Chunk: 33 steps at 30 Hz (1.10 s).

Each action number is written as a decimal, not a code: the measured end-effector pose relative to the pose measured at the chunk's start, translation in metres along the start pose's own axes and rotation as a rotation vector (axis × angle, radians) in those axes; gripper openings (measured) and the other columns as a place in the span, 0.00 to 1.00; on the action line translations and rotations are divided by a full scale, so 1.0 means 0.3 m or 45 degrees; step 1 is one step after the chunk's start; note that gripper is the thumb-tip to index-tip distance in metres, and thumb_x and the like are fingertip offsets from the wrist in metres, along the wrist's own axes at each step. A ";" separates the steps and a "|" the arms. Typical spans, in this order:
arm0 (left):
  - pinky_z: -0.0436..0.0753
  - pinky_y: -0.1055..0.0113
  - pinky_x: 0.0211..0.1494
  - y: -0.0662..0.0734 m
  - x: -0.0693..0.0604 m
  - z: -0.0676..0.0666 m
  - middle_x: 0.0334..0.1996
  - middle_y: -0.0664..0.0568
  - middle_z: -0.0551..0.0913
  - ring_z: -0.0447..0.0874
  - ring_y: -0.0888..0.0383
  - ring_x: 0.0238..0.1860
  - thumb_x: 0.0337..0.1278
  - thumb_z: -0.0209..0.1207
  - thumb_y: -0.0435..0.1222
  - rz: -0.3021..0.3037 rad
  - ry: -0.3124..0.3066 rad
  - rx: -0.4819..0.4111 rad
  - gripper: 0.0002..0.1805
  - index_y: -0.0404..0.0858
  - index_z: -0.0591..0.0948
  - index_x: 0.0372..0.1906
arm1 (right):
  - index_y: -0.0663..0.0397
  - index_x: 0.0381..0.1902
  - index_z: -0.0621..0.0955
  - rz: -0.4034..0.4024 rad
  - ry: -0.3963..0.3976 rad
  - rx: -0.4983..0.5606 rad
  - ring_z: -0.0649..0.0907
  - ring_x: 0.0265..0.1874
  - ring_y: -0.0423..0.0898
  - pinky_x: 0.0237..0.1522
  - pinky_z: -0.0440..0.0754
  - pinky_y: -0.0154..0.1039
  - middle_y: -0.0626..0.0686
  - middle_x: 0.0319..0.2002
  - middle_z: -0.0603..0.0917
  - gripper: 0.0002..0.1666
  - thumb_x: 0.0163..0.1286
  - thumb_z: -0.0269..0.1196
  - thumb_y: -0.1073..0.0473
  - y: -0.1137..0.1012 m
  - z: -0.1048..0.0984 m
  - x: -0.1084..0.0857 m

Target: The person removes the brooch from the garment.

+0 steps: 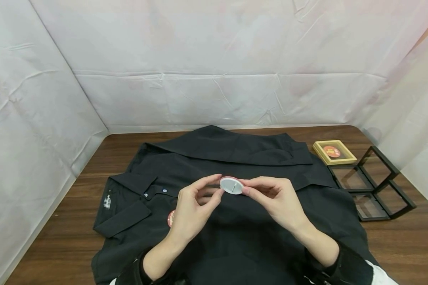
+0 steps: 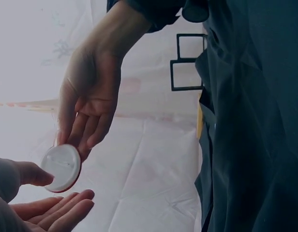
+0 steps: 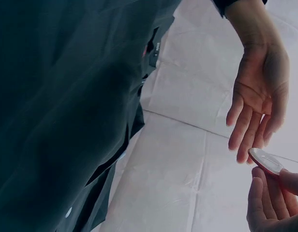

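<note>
A round badge (image 1: pixel 231 185) with a white back, a pin across it and a red rim is held up above a dark shirt (image 1: pixel 235 221). My right hand (image 1: pixel 276 200) pinches its right edge between thumb and fingers. On its other side, my left hand (image 1: pixel 196 206) has thumb and forefinger at the left edge. The left wrist view shows the badge's back (image 2: pixel 62 166) with a thumb against it. In the right wrist view the badge (image 3: pixel 266 161) is tilted between the two hands. Another red badge (image 1: pixel 171 218) lies on the shirt, partly hidden by my left hand.
On the wooden table (image 1: pixel 57 233), a yellow-framed box (image 1: pixel 335 152) with a red round item stands at the shirt's right. Beside it is a black-framed, clear-panelled stand (image 1: pixel 372 190). White cloth (image 1: pixel 217 59) hangs behind the table.
</note>
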<state>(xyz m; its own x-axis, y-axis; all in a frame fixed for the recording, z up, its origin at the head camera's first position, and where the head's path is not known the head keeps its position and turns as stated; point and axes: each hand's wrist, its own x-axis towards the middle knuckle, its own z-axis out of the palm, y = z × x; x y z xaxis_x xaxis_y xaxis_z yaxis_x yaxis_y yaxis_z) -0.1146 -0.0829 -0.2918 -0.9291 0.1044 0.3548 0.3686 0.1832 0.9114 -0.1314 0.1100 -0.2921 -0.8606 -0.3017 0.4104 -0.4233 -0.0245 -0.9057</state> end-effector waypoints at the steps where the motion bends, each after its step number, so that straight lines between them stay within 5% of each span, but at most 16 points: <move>1: 0.80 0.67 0.35 -0.001 -0.002 -0.002 0.40 0.52 0.81 0.82 0.62 0.35 0.48 0.58 0.24 0.002 -0.012 0.015 0.18 0.36 0.78 0.47 | 0.67 0.37 0.81 -0.011 0.003 -0.019 0.82 0.34 0.49 0.36 0.80 0.40 0.57 0.37 0.83 0.11 0.53 0.63 0.72 0.001 -0.002 -0.003; 12: 0.70 0.63 0.55 -0.040 -0.028 -0.031 0.50 0.56 0.75 0.71 0.63 0.53 0.59 0.54 0.41 -0.027 -0.159 0.293 0.19 0.41 0.74 0.54 | 0.62 0.35 0.84 -0.113 0.026 -0.223 0.83 0.30 0.44 0.31 0.80 0.36 0.54 0.35 0.84 0.12 0.49 0.65 0.73 0.037 -0.043 -0.035; 19: 0.63 0.61 0.61 -0.072 -0.061 -0.045 0.58 0.59 0.67 0.61 0.63 0.60 0.60 0.47 0.51 -0.044 -0.259 0.510 0.26 0.42 0.69 0.59 | 0.57 0.34 0.84 -0.191 0.055 -0.496 0.82 0.30 0.40 0.30 0.79 0.31 0.51 0.32 0.84 0.14 0.47 0.67 0.72 0.060 -0.087 -0.058; 25: 0.60 0.62 0.62 -0.101 -0.097 -0.058 0.65 0.59 0.56 0.52 0.64 0.64 0.59 0.46 0.53 -0.098 -0.425 0.608 0.32 0.42 0.62 0.64 | 0.55 0.33 0.85 -0.277 0.106 -0.708 0.82 0.30 0.37 0.31 0.77 0.26 0.49 0.30 0.85 0.17 0.42 0.69 0.74 0.083 -0.146 -0.072; 33: 0.55 0.51 0.63 -0.125 -0.141 -0.083 0.67 0.51 0.52 0.45 0.52 0.67 0.58 0.50 0.52 -0.112 -0.591 0.773 0.36 0.36 0.58 0.65 | 0.53 0.33 0.85 -0.346 0.130 -0.922 0.81 0.32 0.33 0.34 0.74 0.20 0.48 0.31 0.85 0.21 0.39 0.70 0.75 0.097 -0.232 -0.086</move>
<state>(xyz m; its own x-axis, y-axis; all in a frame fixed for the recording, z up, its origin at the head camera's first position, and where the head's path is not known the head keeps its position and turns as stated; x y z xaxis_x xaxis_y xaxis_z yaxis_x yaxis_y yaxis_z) -0.0897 -0.1186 -0.3357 -0.8974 0.4394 0.0399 0.3701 0.7006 0.6101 -0.1412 0.1834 -0.3216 -0.7073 -0.2844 0.6472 -0.6722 0.5539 -0.4913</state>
